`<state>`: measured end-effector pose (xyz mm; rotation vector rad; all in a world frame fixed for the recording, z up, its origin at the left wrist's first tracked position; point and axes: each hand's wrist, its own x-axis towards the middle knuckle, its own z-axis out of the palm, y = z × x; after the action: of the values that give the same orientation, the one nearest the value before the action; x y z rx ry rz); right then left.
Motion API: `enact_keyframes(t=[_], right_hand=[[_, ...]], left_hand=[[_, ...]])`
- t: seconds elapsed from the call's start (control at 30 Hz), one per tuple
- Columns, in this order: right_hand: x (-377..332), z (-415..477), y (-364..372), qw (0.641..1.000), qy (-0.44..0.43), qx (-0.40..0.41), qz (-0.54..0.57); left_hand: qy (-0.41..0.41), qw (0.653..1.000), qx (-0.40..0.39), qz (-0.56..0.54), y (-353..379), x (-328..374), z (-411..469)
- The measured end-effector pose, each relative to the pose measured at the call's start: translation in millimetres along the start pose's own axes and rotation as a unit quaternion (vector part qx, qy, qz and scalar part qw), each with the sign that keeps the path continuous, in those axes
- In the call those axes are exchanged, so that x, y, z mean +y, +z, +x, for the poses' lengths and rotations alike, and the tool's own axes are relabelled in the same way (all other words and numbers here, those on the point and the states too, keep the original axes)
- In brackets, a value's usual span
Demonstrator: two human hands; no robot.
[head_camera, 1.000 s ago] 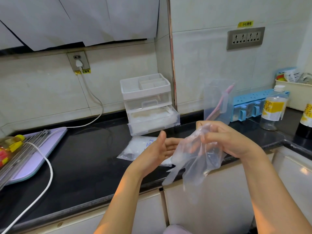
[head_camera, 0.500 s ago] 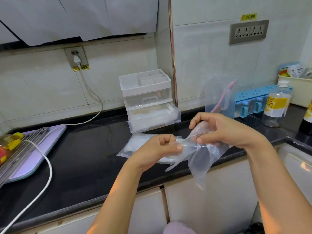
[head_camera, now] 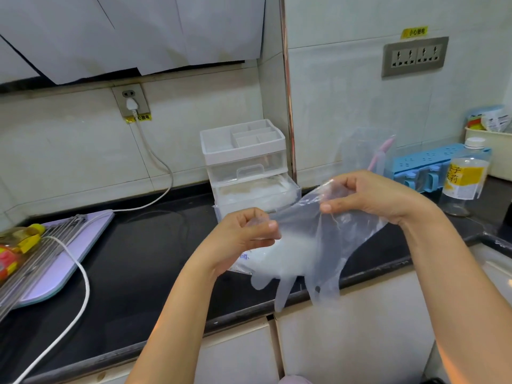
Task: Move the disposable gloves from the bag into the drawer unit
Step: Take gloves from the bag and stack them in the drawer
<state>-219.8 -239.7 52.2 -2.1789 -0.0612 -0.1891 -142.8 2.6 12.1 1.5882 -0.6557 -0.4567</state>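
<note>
Glove [head_camera: 307, 245], bunched a moment ago, is now stretched flat; its cuff is pinched by fingers [head_camera: 270, 225] of left hand [head_camera: 243, 234] and right hand [head_camera: 368, 198]. Placement in the open drawer [head_camera: 257, 194] is judged next.

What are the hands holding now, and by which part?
Both hold one clear disposable glove by its cuff: left hand pinches one side of the opening, right hand the other; the rest hangs free.

We saw soft, even light, faint sheen along the counter's [head_camera: 133, 273] front edge, wall lines bowed outward, the glove [head_camera: 327, 259] hazy.
</note>
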Motion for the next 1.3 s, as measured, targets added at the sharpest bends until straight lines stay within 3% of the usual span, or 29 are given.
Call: enact_keyframes(t=[0.27, 0.5, 0.63, 0.77, 0.83, 0.9, 1.13, 1.3], right_hand=[[-15, 45, 9, 0.993, -0.053, 0.007, 0.104], [-15, 110, 32, 0.989, -0.037, 0.095, 0.111], [-9, 151, 44, 0.980, -0.025, 0.170, 0.104], [7, 184, 52, 0.973, 0.009, 0.211, 0.095], [15, 193, 55, 0.970, 0.031, 0.222, 0.089], [22, 200, 58, 0.969, 0.049, 0.232, 0.071], [37, 211, 64, 0.967, 0.078, 0.236, -0.050], [39, 213, 67, 0.950, 0.091, 0.205, -0.217]], left_hand=[[0.052, 0.988, 0.140, 0.033, -28, 20, 11], [0.055, 0.954, 0.239, 0.169, -73, 45, 57], [0.111, 0.908, 0.328, 0.234, -88, 67, 95], [0.209, 0.823, 0.399, 0.345, -77, 76, 114], [0.240, 0.807, 0.385, 0.379, -61, 70, 115], [0.216, 0.817, 0.347, 0.407, -45, 55, 120], [-0.083, 0.834, 0.180, 0.516, -42, -10, 161], [-0.166, 0.841, 0.101, 0.505, -56, -19, 180]])
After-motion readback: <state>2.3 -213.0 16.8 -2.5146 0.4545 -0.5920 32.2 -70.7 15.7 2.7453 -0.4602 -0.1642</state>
